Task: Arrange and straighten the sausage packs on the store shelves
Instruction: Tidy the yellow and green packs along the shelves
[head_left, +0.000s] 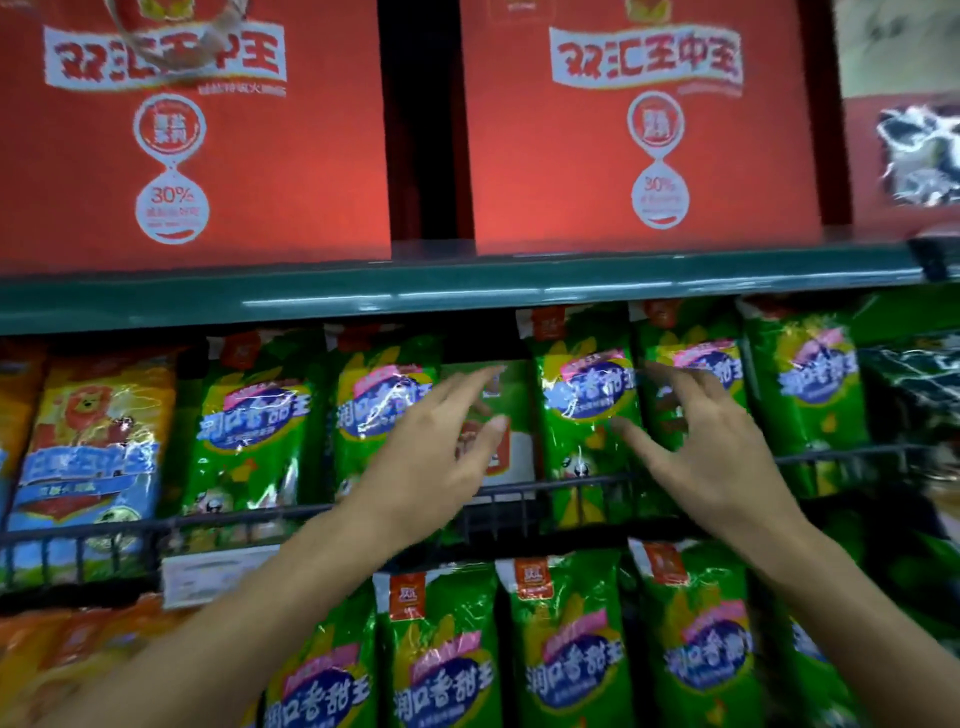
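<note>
Green sausage packs mostly stand straight at centre, but one recessed pack remains, left hand and right hand spread, grasping nothing.

Gap btwn green packs open above wire rail; set-back pack behind

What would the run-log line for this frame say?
left hand: open, at recessed pack | right hand: open, at green pack | middle shelf rail | nothing gripped
</note>
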